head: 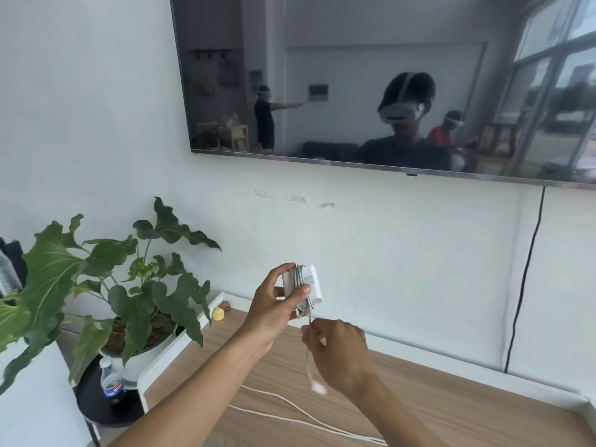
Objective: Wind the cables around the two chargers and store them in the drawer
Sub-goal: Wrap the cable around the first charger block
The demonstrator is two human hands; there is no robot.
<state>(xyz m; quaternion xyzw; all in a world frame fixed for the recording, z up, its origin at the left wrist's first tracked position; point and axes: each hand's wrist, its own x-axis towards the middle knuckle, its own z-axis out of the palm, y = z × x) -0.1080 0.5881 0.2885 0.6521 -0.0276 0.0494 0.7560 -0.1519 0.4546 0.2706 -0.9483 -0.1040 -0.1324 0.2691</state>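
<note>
My left hand [277, 303] grips a white charger [311, 279] held up in front of the wall, with its grey-white cable [301, 293] wound round it in several turns under my thumb. My right hand [338, 353], just below, pinches the loose tail of that cable. The tail hangs down to a blurred white plug end [317, 387]. A second white cable [290, 411] lies in loose lines on the wooden cabinet top [451, 398] beneath my arms. The second charger and the drawer are out of sight.
A potted plant [129, 301] in a white pot stands to the left on a black round stand [96, 404], next to a small bottle [112, 382]. A yellow cap [218, 313] lies at the cabinet's back left. A TV [387, 85] hangs above; a black cord [524, 279] runs down the wall.
</note>
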